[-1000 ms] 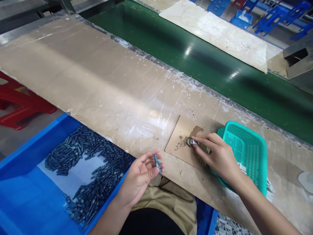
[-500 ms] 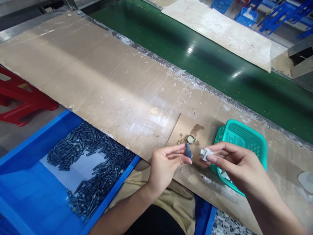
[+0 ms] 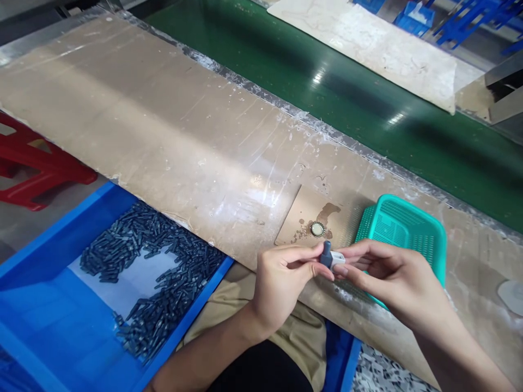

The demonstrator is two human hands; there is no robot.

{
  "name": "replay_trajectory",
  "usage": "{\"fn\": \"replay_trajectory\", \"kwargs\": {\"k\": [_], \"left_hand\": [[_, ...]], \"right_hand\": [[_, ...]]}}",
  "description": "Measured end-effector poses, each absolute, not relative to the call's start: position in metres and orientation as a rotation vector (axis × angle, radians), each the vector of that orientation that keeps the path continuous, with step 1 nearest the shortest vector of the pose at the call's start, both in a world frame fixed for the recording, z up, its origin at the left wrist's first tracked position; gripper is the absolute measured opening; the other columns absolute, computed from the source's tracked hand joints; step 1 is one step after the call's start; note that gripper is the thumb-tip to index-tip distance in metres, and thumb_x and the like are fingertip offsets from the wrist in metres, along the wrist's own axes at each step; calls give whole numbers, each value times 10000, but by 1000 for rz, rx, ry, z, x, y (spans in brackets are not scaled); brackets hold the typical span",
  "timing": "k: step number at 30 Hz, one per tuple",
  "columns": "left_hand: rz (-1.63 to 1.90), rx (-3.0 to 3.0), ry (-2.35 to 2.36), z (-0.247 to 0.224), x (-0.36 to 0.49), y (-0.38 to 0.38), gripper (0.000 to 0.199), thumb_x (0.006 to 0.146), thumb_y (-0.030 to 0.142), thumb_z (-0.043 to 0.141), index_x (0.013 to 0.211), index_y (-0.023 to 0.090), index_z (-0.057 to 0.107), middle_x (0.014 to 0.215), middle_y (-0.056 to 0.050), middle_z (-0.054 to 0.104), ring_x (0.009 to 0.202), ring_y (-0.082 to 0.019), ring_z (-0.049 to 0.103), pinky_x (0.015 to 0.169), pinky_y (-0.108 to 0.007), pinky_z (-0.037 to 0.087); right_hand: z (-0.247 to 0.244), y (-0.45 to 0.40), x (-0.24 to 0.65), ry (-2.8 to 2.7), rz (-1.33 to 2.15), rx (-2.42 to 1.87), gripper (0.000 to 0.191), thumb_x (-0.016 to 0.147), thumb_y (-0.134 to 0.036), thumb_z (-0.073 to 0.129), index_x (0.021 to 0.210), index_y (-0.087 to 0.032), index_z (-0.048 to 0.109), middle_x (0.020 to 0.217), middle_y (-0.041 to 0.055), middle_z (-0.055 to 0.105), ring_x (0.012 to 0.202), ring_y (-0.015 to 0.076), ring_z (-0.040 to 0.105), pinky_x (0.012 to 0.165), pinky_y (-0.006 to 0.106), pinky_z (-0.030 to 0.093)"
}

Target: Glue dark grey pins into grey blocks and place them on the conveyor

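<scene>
Between thumb and fingers, my left hand (image 3: pixel 281 283) pinches a dark blue-grey part (image 3: pixel 326 256) with a narrow rounded top. My right hand (image 3: pixel 392 275) grips a small white block (image 3: pixel 336 259) from the right. The two pieces touch side by side; how far one sits inside the other is hidden by the fingers. Just beyond them, a small round container with a pale centre (image 3: pixel 317 228) rests on a brown cardboard piece (image 3: pixel 292 220) marked with wet-looking stains.
A green basket (image 3: pixel 439 234) stands behind my right hand. At the lower left, a blue bin (image 3: pixel 53 228) holds many dark parts (image 3: pixel 163 272). Light grey and white pieces (image 3: pixel 384 373) lie low on the right. A green belt (image 3: pixel 278 71) runs beyond the table; a red stool (image 3: pixel 44 169) is left.
My hands have come together, bringing the dark part and the white block from apart into contact. The dark part has moved right, and the view has shifted slightly.
</scene>
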State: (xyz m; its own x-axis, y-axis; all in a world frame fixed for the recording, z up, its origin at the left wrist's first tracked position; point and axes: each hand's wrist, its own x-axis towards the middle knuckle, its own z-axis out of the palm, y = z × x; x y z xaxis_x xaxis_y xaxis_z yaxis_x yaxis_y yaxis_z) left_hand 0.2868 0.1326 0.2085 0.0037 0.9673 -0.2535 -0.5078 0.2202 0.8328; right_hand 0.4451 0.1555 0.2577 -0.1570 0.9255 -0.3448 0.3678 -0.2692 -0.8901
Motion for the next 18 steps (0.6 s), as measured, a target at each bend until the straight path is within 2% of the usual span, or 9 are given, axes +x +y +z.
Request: {"fn": "replay_trajectory", "kwargs": {"k": [4,10,13,16,18], "left_hand": [[1241,770,1004,209,282,133,183,705,106,743,859,205,763,837,-8,757,698,-143,707,671,-188,588],[1187,917,1046,208,275,146,157,721,49,690,722,190,759,832,-8,752,719,-139,705,674,-181,582],[1089,936,1046,207,272,154,209,718,50,679,850,191,759,894,-22,756,764,-162,710,730,-229,594],[1055,939,1087,209,261,155,403,707,94,698,1095,201,691,1000,-43,742,843,-192,708,779,-285,598],[1156,945,1268,211,243,148,386,734,148,684,1115,206,682,1017,-48,736,876,-201,702,805,-296,589]], "right_hand": [[257,161,444,-1506,1486,-1594,193,652,-320,812,754,-184,721,708,68,745,657,202,719,603,236,587],[247,165,437,-1422,1565,-1597,243,673,-388,787,752,-172,709,697,76,741,618,200,707,561,255,577],[245,171,438,-1487,1549,-1608,287,698,-429,756,803,-165,720,723,86,743,637,208,704,594,289,579],[246,196,455,-1655,1231,-1704,312,698,-435,738,859,-168,727,799,94,750,744,245,712,687,344,574],[244,227,479,-1707,836,-1821,277,710,-397,716,867,-169,723,834,99,747,791,263,707,728,373,558]]}}
